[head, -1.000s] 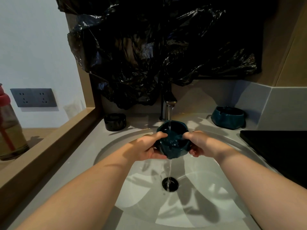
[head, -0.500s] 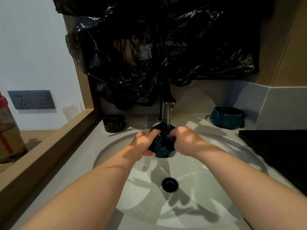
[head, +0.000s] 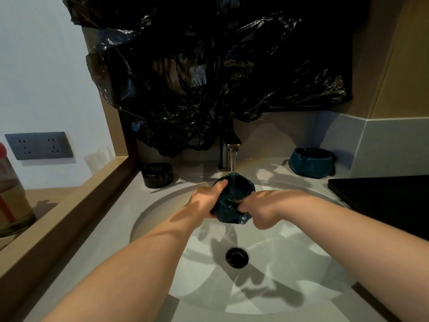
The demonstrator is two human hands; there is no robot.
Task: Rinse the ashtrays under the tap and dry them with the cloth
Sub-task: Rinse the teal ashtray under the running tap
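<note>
The left hand [head: 204,200] and right hand [head: 260,208] both grip the teal ashtray [head: 242,189] under the tap [head: 232,145], over the sink [head: 151,219]. Turn it slowly, grip firm, so water reaches every face.

The held ashtray [head: 232,205] is under the tap [head: 228,147], above the sink [head: 148,212], between left hand [head: 204,201] and right hand [head: 260,208]. On the counter [head: 111,228] behind, a second ashtray [head: 157,175] stands left of the tap, a third ashtray [head: 311,161] right of it.
</note>
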